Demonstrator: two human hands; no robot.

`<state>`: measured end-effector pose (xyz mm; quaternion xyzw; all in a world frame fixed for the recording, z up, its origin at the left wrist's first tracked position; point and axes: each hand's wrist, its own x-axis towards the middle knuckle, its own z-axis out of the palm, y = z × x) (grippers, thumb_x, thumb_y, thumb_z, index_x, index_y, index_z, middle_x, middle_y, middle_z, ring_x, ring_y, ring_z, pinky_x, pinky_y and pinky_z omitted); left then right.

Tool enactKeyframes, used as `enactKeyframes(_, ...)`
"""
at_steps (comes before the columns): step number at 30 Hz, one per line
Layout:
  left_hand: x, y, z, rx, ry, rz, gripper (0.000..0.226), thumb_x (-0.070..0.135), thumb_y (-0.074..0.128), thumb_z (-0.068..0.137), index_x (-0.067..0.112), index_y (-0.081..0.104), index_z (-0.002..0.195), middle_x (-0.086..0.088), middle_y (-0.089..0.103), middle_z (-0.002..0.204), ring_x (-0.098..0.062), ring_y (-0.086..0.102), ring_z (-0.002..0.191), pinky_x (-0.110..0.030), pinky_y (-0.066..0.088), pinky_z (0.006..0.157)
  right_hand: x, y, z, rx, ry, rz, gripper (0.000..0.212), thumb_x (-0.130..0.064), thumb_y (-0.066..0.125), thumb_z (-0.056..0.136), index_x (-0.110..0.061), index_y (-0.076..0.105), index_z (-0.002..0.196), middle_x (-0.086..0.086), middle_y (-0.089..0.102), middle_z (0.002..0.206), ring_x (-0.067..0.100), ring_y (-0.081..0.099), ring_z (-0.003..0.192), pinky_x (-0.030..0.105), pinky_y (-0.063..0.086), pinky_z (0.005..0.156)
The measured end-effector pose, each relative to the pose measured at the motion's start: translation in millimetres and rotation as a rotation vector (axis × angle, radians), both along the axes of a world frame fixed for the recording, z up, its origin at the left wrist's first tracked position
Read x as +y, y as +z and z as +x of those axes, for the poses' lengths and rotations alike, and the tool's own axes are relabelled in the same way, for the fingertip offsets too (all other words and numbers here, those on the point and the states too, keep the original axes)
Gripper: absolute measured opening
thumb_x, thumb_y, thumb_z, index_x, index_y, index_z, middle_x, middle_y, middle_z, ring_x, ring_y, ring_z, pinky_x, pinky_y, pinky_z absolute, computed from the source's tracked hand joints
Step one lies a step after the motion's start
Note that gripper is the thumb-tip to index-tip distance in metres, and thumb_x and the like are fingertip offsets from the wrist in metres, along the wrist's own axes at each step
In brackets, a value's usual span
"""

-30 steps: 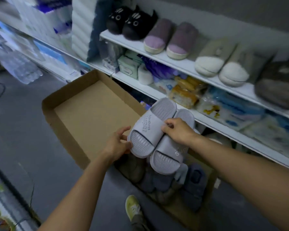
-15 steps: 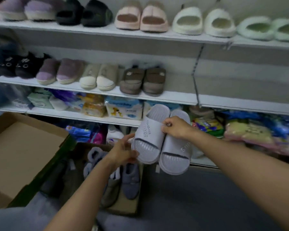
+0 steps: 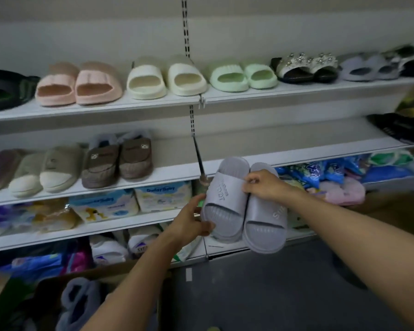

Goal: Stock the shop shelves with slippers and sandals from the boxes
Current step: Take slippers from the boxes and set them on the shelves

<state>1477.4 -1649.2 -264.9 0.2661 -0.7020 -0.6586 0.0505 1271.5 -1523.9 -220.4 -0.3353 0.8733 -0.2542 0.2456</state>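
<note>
Pair of grey slides (image 3: 244, 206) held up in front of the shelves. Right hand (image 3: 261, 185) grips the straps from above, fingers curled over both. Left hand (image 3: 191, 220) holds the near slide's heel edge, thumb on top. Beyond the hands: middle shelf (image 3: 172, 173) with brown slippers (image 3: 117, 161). Below the left forearm, an open box (image 3: 120, 268) with a grey-blue slipper (image 3: 79, 299).

- A shop aisle: long white shelves (image 3: 296, 91) run along the wall on slotted uprights (image 3: 185, 27).
- Top shelf shows slides in pairs: pink (image 3: 78, 83), cream (image 3: 165, 78), mint green (image 3: 243, 76).
- Below, fuzzy brown slippers (image 3: 117, 161) face outward.
- Lower down, packaged baby goods (image 3: 163, 195) are stacked.
- A cardboard box (image 3: 120, 271) of slippers sits on the floor.
</note>
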Motion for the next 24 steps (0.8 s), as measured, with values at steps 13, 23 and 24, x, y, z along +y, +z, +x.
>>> enactKeyframes(13,7,11,-207,0.031,-0.294,-0.006,0.078,-0.004,0.075,0.073,0.038,0.039,0.128,-0.004,0.052,0.109,-0.028,0.063,0.083,-0.05,0.056,0.075,50,10,-172,0.063,-0.168,0.024,0.015,-0.031,0.058,0.084,-0.021,0.067,0.09,-0.001,0.067,0.093,0.018,0.061,0.093,0.038,0.047,0.092)
enactKeyframes(23,88,-8,-398,0.017,-0.351,-0.032,0.085,-0.001,0.075,0.077,0.039,0.029,0.137,-0.001,0.049,0.112,-0.03,0.063,0.091,-0.046,0.059,0.072,138,-3,-357,0.158,-0.135,0.077,0.011,-0.03,0.053,0.09,-0.03,0.063,0.094,-0.009,0.057,0.101,0.017,0.055,0.104,0.031,0.043,0.089)
enactKeyframes(24,101,-13,-417,0.016,-0.33,-0.028,0.086,0.0,0.075,0.077,0.038,0.029,0.138,-0.002,0.049,0.113,-0.032,0.063,0.092,-0.047,0.059,0.072,146,-4,-378,0.166,-0.121,0.092,0.013,-0.031,0.052,0.091,-0.03,0.063,0.098,-0.01,0.055,0.103,0.016,0.054,0.104,0.03,0.041,0.087)
